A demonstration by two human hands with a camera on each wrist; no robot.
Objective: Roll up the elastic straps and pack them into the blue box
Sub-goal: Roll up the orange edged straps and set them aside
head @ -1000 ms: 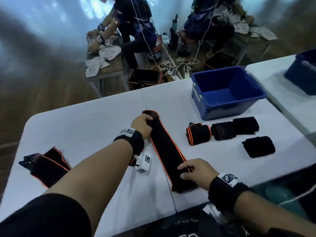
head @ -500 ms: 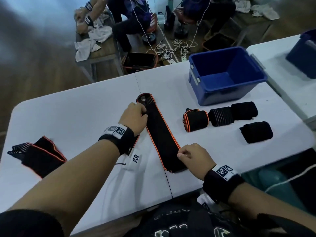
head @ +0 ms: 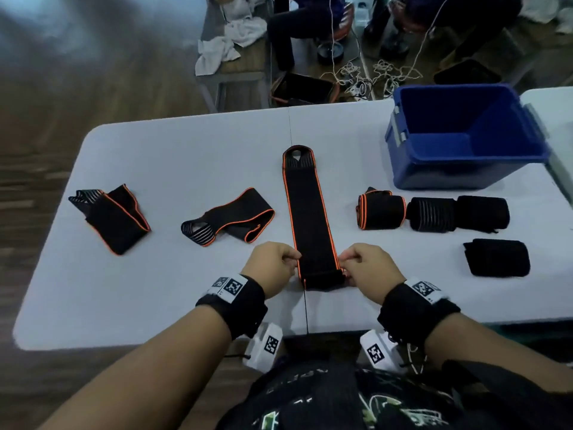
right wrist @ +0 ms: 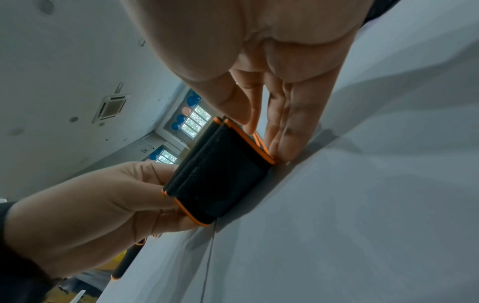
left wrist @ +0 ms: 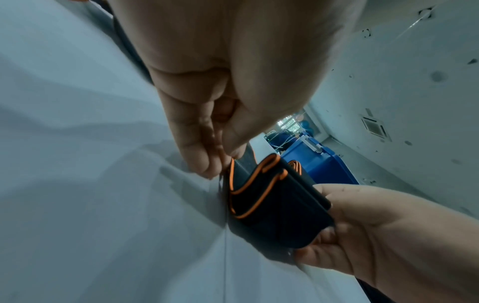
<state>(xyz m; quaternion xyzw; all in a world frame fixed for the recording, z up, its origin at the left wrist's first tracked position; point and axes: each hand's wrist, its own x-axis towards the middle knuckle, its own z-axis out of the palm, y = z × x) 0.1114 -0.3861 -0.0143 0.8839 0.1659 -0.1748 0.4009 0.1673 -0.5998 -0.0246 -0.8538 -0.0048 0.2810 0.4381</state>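
Item: elastic strap, flat along the table centre seam, its started roll at the near edge. Our left hand and right hand pinch the roll's ends. We should roll tight, edges aligned, toward the blue box at the far right corner.

Data-collection workroom, seemingly: white folding tables standing on wood floor. Cables lying tangled beyond; other people sitting, handling cloths at a bench.
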